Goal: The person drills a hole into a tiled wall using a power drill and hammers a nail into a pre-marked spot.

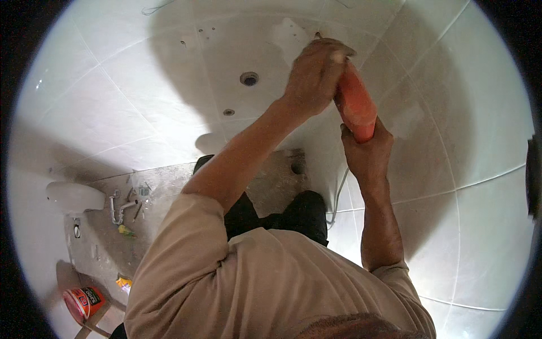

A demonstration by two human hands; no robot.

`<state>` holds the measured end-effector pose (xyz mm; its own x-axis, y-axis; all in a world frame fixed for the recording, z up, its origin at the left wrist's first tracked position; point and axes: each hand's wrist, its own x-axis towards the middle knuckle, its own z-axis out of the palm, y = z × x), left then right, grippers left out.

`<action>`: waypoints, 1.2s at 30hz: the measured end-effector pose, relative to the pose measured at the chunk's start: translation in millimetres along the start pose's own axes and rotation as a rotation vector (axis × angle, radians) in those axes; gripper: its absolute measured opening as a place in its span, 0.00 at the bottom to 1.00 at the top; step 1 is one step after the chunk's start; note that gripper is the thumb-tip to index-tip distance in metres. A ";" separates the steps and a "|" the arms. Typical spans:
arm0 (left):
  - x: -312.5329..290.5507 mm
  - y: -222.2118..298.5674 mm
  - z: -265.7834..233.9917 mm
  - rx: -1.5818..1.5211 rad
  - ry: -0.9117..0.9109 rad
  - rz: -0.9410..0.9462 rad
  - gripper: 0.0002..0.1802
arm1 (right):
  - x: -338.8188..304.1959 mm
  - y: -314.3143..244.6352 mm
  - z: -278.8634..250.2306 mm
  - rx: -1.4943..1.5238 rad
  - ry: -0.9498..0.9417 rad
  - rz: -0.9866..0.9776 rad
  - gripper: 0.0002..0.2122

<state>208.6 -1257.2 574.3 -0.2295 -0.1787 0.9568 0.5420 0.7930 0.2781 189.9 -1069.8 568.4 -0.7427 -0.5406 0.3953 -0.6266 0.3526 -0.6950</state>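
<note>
A red power tool with a long rounded body, seemingly an angle grinder, is held slantwise close to the tiled wall. My left hand is closed around its far end, slightly smeared by motion, and hides most of the tool's head. A greyish curved edge, perhaps a disc or guard, shows beside those fingers. My right hand grips the near end of the body from below. Just past my left hand, a small brownish stub shows at the wall.
In the wall are a round dark hole and a smaller fitting. A grey cable hangs by my right forearm. At left are a white basin, a white drain trap, a yellow packet and a red bucket.
</note>
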 end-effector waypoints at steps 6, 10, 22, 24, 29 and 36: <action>-129.1 0.8 -118.3 0.419 0.039 -0.466 0.10 | -8.3 22.2 0.9 -0.175 0.232 -0.280 0.13; -251.8 10.8 -181.2 0.529 -0.011 -0.881 0.09 | -9.7 29.3 -27.2 -0.238 0.241 -0.343 0.15; -570.1 65.5 -366.8 1.254 0.013 -1.688 0.16 | -124.4 155.1 -51.3 0.172 0.083 0.260 0.13; -532.4 76.0 -330.1 1.084 0.122 -2.075 0.17 | -153.5 121.5 -33.7 0.375 0.100 0.568 0.11; -551.6 135.3 -338.8 1.237 0.449 -2.133 0.30 | -158.6 95.6 12.4 0.482 -0.209 0.855 0.11; -674.2 152.2 -437.6 1.103 -0.746 -2.533 0.47 | -120.6 74.4 54.7 0.486 -0.574 0.974 0.11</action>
<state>799.6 -1270.9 8.9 0.3973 -0.5779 -0.7129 -0.9113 -0.3397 -0.2325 245.8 -1020.2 436.2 -0.5623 -0.5115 -0.6498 0.3753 0.5423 -0.7517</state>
